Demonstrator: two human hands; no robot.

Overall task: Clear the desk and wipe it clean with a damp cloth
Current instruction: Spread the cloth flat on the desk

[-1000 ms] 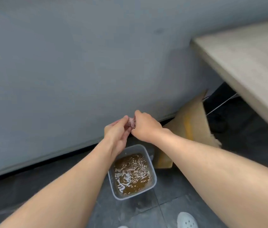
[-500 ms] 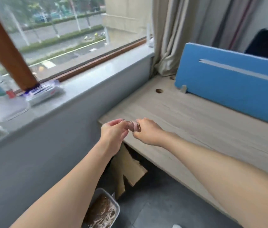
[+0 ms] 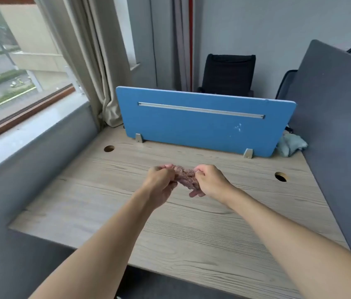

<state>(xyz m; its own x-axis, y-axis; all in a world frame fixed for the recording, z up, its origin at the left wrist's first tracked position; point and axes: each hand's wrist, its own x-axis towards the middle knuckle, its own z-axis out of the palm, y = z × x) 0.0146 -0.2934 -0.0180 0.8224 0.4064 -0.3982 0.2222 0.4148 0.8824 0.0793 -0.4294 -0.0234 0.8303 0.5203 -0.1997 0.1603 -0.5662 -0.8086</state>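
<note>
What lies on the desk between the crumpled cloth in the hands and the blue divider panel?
Only the bare desk, as the head view shows; nothing lies between the cloth and the blue divider panel.

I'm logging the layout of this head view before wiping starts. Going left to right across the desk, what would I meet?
left cable hole → left hand → pinkish cloth → right hand → right cable hole → grey partition
</note>
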